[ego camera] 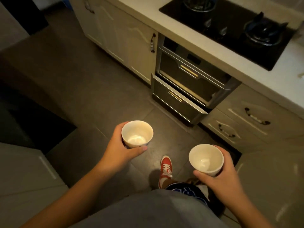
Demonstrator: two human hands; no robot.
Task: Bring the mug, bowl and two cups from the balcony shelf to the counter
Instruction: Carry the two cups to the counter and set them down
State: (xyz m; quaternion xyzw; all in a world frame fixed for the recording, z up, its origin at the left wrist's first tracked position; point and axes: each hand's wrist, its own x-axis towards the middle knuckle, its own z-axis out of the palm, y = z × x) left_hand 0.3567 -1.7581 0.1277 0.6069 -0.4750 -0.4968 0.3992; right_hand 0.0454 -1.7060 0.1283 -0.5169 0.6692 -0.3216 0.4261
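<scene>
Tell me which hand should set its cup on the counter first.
Probably the right hand. Its cup is on the side nearer the counter, which runs along the right. The left hand holds its cup farther out over the floor.

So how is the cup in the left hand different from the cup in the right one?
The left cup is held farther forward, nearer the oven drawers; the right cup is held closer to the body. The left cup shows a bit of blue pattern low on its outside; the right cup's visible outside looks plain. The left hand and right hand grip them alike. Both are white, upright and empty.
</scene>
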